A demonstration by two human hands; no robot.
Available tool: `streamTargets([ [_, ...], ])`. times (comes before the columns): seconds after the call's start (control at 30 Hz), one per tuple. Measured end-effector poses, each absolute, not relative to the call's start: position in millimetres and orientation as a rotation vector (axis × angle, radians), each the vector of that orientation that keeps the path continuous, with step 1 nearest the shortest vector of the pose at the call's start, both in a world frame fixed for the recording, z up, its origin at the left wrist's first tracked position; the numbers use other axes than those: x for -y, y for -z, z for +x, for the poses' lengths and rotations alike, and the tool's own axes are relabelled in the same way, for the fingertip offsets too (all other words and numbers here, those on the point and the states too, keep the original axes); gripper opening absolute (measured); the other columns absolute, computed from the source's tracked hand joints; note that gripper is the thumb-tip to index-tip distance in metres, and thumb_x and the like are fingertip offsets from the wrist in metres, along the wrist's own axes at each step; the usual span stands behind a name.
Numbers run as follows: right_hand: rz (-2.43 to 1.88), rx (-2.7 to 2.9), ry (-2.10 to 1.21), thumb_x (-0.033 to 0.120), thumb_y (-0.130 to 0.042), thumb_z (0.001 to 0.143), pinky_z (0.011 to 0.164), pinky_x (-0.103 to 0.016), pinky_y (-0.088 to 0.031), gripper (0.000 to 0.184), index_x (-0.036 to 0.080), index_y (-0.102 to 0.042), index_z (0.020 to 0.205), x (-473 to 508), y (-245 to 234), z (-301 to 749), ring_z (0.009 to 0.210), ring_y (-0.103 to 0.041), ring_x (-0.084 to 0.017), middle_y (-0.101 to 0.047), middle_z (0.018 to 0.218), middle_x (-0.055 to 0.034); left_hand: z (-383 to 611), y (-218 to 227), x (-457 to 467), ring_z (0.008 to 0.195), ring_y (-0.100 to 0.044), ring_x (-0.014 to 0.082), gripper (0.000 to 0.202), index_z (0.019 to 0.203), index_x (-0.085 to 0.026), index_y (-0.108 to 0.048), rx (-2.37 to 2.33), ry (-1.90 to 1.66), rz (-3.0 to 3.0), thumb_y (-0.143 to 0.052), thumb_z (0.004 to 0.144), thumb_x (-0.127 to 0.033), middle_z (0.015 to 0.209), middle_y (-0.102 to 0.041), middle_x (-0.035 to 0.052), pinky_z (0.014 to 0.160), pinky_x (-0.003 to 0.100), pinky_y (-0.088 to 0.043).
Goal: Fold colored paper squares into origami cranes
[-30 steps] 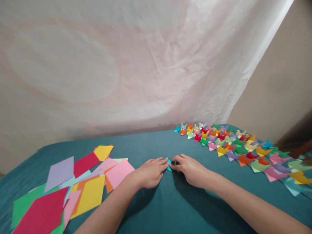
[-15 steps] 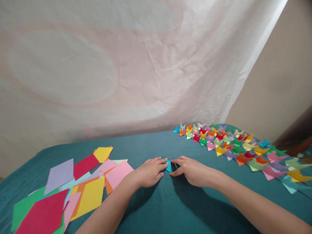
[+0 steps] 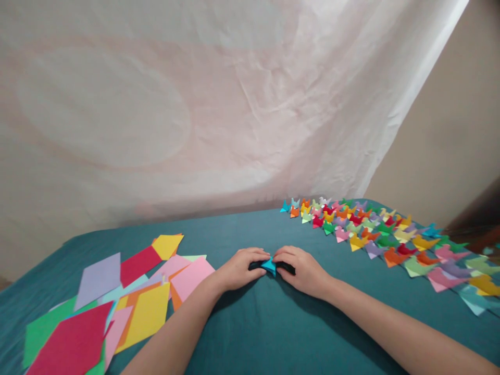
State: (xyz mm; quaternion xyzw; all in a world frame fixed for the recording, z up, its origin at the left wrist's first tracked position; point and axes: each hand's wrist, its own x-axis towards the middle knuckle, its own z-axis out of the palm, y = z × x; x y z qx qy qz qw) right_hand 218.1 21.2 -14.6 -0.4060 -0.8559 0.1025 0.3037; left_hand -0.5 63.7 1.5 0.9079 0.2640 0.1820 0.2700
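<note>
Where left hand (image 3: 242, 270) and right hand (image 3: 302, 270) meet: blue folded paper (image 3: 269, 266), over the surface (image 3: 258, 333).
Grip: both hands pinched on its opposite sides.
Fold: might skew or tear, should the two hands pull unevenly.

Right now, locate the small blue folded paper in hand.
In the head view, the small blue folded paper is below centre, between the left hand and right hand, right of the flat coloured paper sheets.
</note>
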Motion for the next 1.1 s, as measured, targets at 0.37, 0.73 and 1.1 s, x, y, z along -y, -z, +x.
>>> streamTargets([
  [0.37,-1.115,2.135,-0.406,0.012,-0.056,0.077,0.081,-0.03,-0.044,0.023,0.022,-0.064,0.096,-18,11,210,0.089,-0.058,-0.018,-0.063,0.097,-0.0041,-2,1,-66,0.115,-0.051,0.0187,0.037,0.119,-0.025,-0.059,-0.68,-0.548,2.358,-0.06,0.082,-0.024,0.121,-0.06,0.0043,0.101,0.032,-0.034],
  [0.73,-1.344,1.952,-0.499,0.02,-0.058,0.077,0.06,-0.023,-0.042,0.007,0.019,-0.064,0.079,-38,21,194,0.064,-0.055,-0.013,-0.06,0.075,-0.0006,-2,-6,-65,0.114,-0.052,0.0195,0.034,0.117,-0.024,-0.061,-0.695,-0.551,2.268,-0.055,0.083,-0.023,0.121,-0.06,0.0035,0.102,0.032,-0.035],
  [1.1,-1.323,1.916,-0.507,0.028,-0.056,0.082,0.06,-0.024,-0.041,0.013,0.018,-0.063,0.076,-41,27,195,0.062,-0.054,-0.013,-0.058,0.07,-0.0004,-2,-5,-67,0.1,-0.06,0.0187,0.032,0.104,-0.018,-0.068,-0.878,-0.639,2.171,-0.042,0.091,-0.029,0.105,-0.068,0.0059,0.091,0.03,-0.042],
])
